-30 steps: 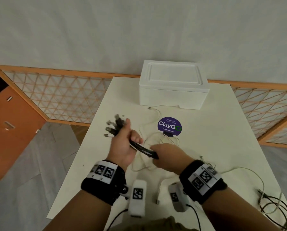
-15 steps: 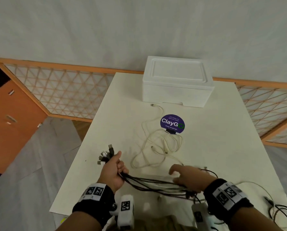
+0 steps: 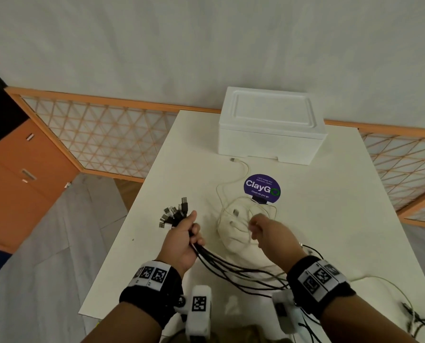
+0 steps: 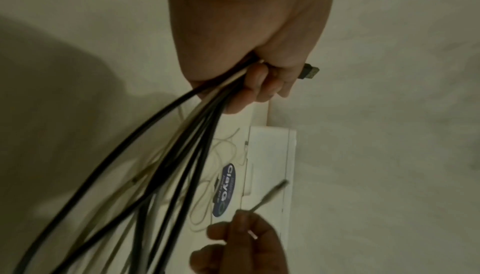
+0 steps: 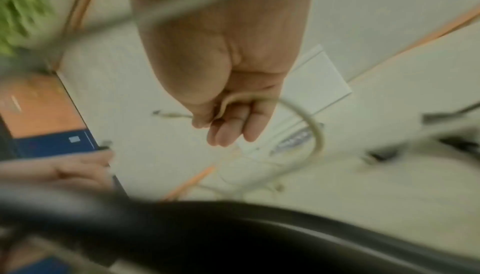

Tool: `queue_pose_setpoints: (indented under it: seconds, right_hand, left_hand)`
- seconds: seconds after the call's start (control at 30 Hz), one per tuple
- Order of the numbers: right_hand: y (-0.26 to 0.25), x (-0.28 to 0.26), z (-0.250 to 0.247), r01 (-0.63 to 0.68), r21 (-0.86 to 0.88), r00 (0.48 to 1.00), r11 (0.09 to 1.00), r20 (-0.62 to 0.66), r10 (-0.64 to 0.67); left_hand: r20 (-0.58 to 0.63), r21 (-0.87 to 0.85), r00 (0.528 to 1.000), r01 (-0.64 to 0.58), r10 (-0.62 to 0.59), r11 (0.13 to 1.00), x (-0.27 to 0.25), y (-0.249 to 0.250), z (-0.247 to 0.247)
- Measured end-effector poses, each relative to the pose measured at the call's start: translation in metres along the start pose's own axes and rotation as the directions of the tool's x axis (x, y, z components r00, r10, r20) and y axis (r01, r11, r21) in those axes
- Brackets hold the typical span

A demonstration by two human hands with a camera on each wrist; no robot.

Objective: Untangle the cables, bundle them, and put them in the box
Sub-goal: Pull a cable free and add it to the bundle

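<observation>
While left hand (image 3: 181,240) grips black cables (image 3: 233,268) | right hand (image 3: 268,233) pinches white cable (image 5: 311,126)

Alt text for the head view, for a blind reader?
The left hand grips a bunch of black USB cables above a white table, while the right hand pinches a thin white cable. A closed white foam box stands behind.
</observation>
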State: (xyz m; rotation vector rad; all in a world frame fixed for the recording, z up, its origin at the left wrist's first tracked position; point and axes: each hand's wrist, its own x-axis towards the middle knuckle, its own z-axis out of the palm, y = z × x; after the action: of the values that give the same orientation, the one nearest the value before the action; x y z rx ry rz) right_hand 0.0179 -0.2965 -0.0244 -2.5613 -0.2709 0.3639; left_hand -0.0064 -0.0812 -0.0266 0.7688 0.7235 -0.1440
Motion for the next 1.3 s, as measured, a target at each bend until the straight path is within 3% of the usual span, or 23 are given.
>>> queue_pose_setpoints:
  seconds: [0.17, 0.33, 0.5, 0.73, 0.9, 1.07, 1.2, 1.3]
  right_hand:
    - [-0.045, 0.005, -0.023, 0.121, 0.086, 0.988, 0.989, -0.103, -0.112]
    - [-0.064, 0.007, -0.023, 0.183, -0.041, 0.971, 0.982, -0.151, -0.187]
    - [-0.071, 0.004, -0.028, 0.207, -0.108, 0.954, 0.972, -0.2, -0.225]
    - [-0.074, 0.001, -0.037, 0.176, 0.117, 0.982, 0.977, -0.096, -0.165]
    - [-0.054, -0.003, -0.055, 0.136, 0.155, 0.99, 0.979, 0.012, -0.139]
    - [-0.021, 0.004, -0.079, 0.084, 0.076, 0.993, 0.994, -0.09, -0.077]
    - [-0.007, 0.01, -0.087, 0.077, 0.027, 0.968, 0.997, -0.239, -0.069]
    - [0.004, 0.014, -0.097, 0.077, 0.018, 0.965, 0.997, -0.254, -0.07]
  left_hand:
    - [0.166, -0.009, 0.985, -0.039, 0.04, 0.999, -0.012, 0.001, 0.039]
    - [0.306, 0.076, 0.946, -0.14, 0.111, 0.987, -0.022, -0.004, 0.062]
    - [0.255, 0.12, 0.956, -0.177, 0.142, 0.977, -0.015, -0.009, 0.065]
    - [0.225, 0.173, 0.965, -0.174, 0.133, 0.97, -0.018, -0.008, 0.066]
    - [0.172, -0.129, 0.974, -0.125, 0.147, 0.984, -0.018, 0.012, 0.051]
    - [0.187, -0.21, 0.97, -0.118, 0.159, 0.97, -0.015, 0.028, 0.007]
    - [0.09, -0.237, 0.982, -0.14, 0.165, 0.961, -0.01, 0.041, -0.027]
    - [0.001, -0.202, 0.985, -0.168, 0.171, 0.965, -0.009, 0.046, -0.044]
